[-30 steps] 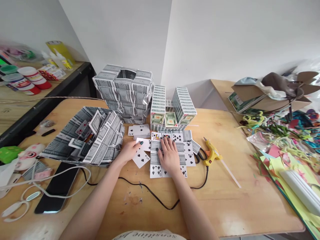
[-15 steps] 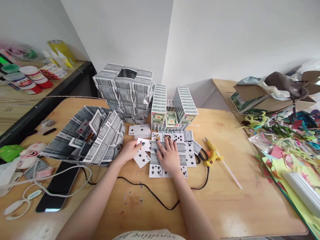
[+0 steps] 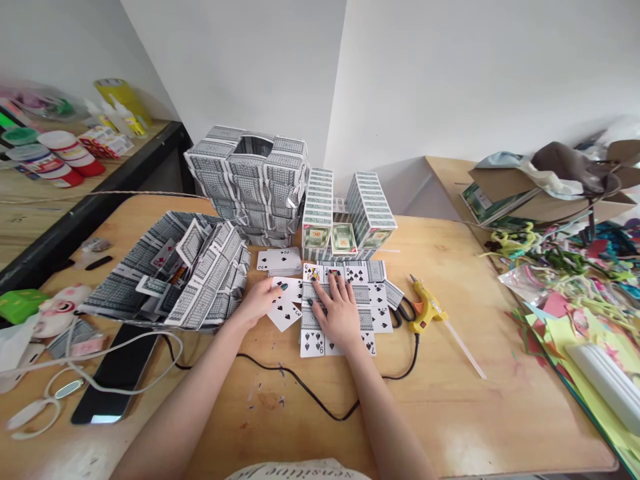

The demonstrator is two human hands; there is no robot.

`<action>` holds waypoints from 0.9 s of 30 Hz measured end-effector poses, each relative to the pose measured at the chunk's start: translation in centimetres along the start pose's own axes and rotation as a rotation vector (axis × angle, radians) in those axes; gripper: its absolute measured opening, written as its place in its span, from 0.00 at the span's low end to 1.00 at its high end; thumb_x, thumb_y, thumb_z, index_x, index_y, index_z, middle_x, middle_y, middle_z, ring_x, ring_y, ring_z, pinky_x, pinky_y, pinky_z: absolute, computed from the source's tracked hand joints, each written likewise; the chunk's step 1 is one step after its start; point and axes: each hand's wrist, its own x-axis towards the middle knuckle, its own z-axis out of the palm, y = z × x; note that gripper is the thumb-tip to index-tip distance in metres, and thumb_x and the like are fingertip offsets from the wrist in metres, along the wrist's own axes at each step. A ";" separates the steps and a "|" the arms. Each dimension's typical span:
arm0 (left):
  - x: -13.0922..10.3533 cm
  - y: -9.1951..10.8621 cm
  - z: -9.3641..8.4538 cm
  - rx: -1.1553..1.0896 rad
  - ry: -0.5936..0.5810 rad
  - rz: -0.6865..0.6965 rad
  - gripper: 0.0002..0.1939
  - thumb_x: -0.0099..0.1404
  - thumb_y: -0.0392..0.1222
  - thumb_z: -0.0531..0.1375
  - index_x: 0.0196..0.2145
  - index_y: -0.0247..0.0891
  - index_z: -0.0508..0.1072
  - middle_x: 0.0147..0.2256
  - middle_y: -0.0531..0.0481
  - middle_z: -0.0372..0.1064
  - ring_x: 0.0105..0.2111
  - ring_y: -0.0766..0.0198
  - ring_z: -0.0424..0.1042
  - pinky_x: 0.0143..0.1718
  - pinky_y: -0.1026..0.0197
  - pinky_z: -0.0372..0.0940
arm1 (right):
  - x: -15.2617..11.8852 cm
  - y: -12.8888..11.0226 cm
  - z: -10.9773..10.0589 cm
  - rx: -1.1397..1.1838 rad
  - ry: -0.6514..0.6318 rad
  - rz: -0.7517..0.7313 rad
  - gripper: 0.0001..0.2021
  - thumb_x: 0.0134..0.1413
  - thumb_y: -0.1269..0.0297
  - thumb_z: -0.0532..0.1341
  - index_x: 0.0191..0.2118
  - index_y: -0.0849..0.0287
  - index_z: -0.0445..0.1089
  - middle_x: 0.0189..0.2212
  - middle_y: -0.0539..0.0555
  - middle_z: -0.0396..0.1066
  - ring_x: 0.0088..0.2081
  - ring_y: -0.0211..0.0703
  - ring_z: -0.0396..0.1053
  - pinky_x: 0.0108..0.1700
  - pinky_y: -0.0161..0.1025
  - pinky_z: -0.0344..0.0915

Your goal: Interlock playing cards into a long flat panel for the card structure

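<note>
My left hand (image 3: 257, 301) pinches the left end of a white playing card (image 3: 292, 288), whose right end meets the edge of a panel of interlaced playing cards (image 3: 313, 344). My right hand (image 3: 340, 315) lies flat on that panel with its fingers spread, hiding its middle. Beneath the pinched card, a loose three of spades (image 3: 284, 317) rests on the table. Just behind sits a small pile of cards with a two of spades (image 3: 278, 259) on top. Grey patterned backs show across the panel's centre, with spade faces around its border.
A yellow glue gun (image 3: 426, 307) and black scissor handles (image 3: 407, 312) lie right of the panel. Behind stand stacked card boxes (image 3: 319, 200) and a tall card-built box (image 3: 260, 193). An open card-built container (image 3: 200, 293) is at left, near a phone (image 3: 113, 380). A black cord (image 3: 310, 393) crosses in front.
The panel has shifted very slightly under my right hand. My left hand keeps its pinch on the card at the panel's left edge, nearly unmoved.
</note>
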 end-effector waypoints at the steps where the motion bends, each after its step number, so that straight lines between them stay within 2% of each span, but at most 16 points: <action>1: 0.0 0.0 0.0 -0.010 0.000 0.005 0.20 0.48 0.48 0.61 0.36 0.33 0.69 0.30 0.47 0.72 0.28 0.60 0.70 0.27 0.61 0.64 | 0.0 0.0 0.0 0.001 0.000 0.000 0.23 0.59 0.54 0.48 0.60 0.47 0.52 0.62 0.54 0.48 0.63 0.53 0.40 0.60 0.54 0.42; 5: 0.0 -0.2 0.1 0.039 0.030 0.038 0.20 0.48 0.49 0.61 0.36 0.32 0.70 0.30 0.46 0.72 0.28 0.60 0.70 0.26 0.61 0.64 | 0.0 -0.1 0.0 0.003 -0.001 0.003 0.23 0.59 0.54 0.48 0.60 0.46 0.53 0.62 0.53 0.48 0.63 0.54 0.40 0.59 0.55 0.42; 12: -0.2 0.1 0.2 0.328 0.085 0.088 0.14 0.55 0.46 0.55 0.36 0.34 0.69 0.29 0.47 0.71 0.27 0.60 0.69 0.23 0.64 0.60 | 0.0 -0.2 -0.2 0.005 -0.015 0.001 0.24 0.59 0.52 0.46 0.60 0.48 0.53 0.62 0.54 0.47 0.63 0.53 0.39 0.60 0.55 0.40; 16: -0.4 0.8 0.2 0.477 0.103 0.125 0.12 0.55 0.45 0.54 0.32 0.35 0.69 0.26 0.49 0.70 0.24 0.61 0.67 0.22 0.65 0.57 | 0.0 -0.1 -0.1 0.004 -0.018 0.012 0.26 0.59 0.51 0.46 0.61 0.52 0.49 0.62 0.55 0.47 0.63 0.52 0.39 0.60 0.54 0.39; 27: -1.3 1.5 0.1 0.537 0.144 0.141 0.09 0.53 0.45 0.56 0.26 0.36 0.68 0.20 0.52 0.67 0.21 0.63 0.64 0.20 0.65 0.53 | 0.1 0.0 0.1 0.020 -0.023 0.004 0.27 0.58 0.51 0.46 0.61 0.55 0.51 0.62 0.54 0.48 0.63 0.52 0.40 0.60 0.53 0.40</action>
